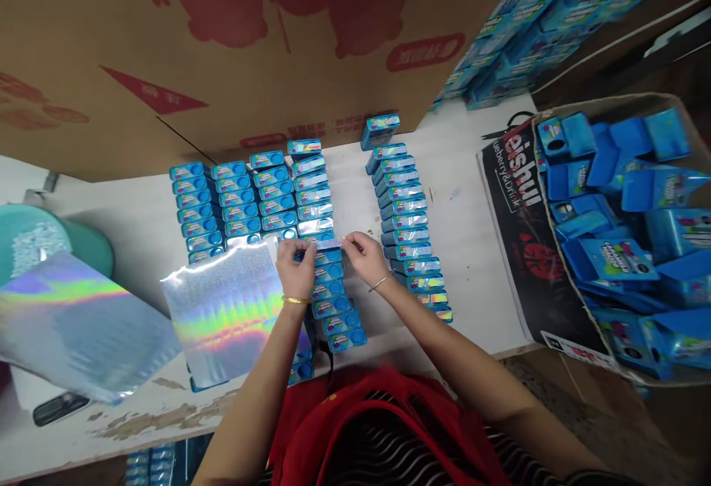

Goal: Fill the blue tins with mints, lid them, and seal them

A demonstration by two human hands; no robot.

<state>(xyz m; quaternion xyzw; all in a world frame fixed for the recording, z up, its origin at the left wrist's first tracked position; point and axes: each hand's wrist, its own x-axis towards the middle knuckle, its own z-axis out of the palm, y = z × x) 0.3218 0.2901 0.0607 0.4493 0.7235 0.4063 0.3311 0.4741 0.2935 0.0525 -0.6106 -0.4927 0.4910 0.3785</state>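
A narrow shiny sticker strip [329,244] is stretched between my two hands, just over a row of small blue boxes [329,288]. My left hand [296,270] pinches the strip's left end. The other end is between the thumb and finger of my right hand [365,258]. Beneath my left forearm lies a rainbow-glinting holographic sheet [222,323], partly covering more blue boxes. To the right of my right hand runs a separate row of blue boxes [408,222], several with shiny strips on their tops. Whether the held strip touches a box cannot be made out.
Large brown cartons [222,101] wall off the back. On the right stands a black open carton [516,241] full of loose blue boxes, with scissors [508,127] near its back corner. A teal bucket [89,249], another holographic sheet [89,330] and a dark phone-like object [60,408] lie left.
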